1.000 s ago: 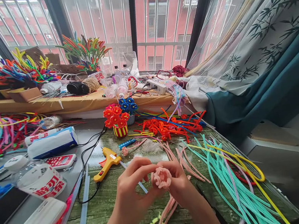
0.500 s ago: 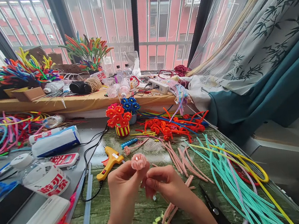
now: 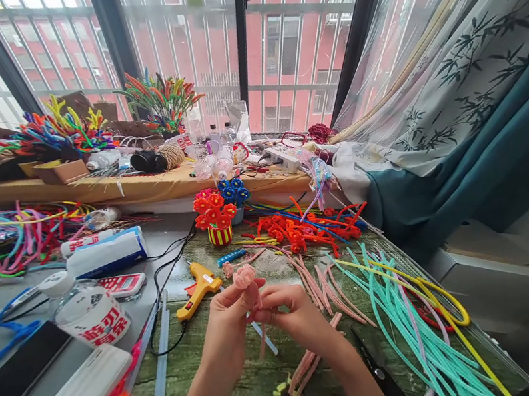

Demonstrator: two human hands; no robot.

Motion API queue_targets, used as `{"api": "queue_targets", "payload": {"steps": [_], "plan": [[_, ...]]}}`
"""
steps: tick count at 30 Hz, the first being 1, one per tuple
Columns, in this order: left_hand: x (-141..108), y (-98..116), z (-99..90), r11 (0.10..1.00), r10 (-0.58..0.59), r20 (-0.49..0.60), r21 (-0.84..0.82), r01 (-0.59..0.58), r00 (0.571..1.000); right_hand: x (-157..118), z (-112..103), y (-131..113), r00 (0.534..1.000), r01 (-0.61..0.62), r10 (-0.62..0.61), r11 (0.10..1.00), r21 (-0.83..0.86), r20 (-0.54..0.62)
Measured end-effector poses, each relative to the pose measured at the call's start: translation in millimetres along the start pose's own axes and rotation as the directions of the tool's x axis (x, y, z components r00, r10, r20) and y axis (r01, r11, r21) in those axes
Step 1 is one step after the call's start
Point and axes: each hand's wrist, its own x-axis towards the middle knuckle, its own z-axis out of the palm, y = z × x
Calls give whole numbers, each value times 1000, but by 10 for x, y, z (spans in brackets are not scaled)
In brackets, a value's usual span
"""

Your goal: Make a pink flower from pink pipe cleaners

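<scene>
A pale pink pipe-cleaner flower (image 3: 244, 276) sits at the fingertips of my left hand (image 3: 231, 315), which is closed around it just below the bloom. My right hand (image 3: 291, 312) pinches close beside, its fingers on the flower's pink stem (image 3: 262, 343), whose end hangs below both hands. The fingers partly hide where the stem meets the bloom. Beyond my left hand, a smaller pink flower (image 3: 228, 269) lies on the green wood-grain table. Loose pink pipe cleaners (image 3: 317, 287) are spread to the right of my hands.
A yellow glue gun (image 3: 198, 289) lies left of my hands, its black cable trailing. Black scissors (image 3: 379, 371) and turquoise pipe cleaners (image 3: 402, 324) are on the right. Red pipe cleaners (image 3: 295, 230) and a striped pot (image 3: 220, 234) of red flowers stand farther back. A bottle (image 3: 94, 314) is at left.
The bloom has turned from facing me to a more sideways tilt, and its stem now shows below my hands. The whole view has shifted slightly.
</scene>
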Motion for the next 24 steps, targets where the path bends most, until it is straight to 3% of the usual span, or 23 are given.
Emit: {"api": "queue_targets", "payload": {"steps": [2,5,10,16,19,21,24], "plan": [[-1,14,15,1000,-24,-33,-20,24,999,26,35,-3,999,-5,5,1000,-7,36],[1,30,15,997,33,-47,71,-29,998,45,43,54,994,-74,74,997,-4,81],[3,42,-38,960,68,70,269,-84,995,11,-29,116,956,-270,238,943,196,171],[-21,29,-50,966,-38,194,259,-14,980,-38,-68,29,950,-286,221,901,326,222],[-27,23,-36,957,0,201,284,-58,980,-38,-96,31,946,-283,212,908,308,243],[-27,25,-23,940,54,203,320,-119,978,-26,-128,54,962,-251,205,925,285,182],[-30,24,6,904,116,187,388,-181,976,6,-166,98,976,-163,196,948,273,-98]]}}
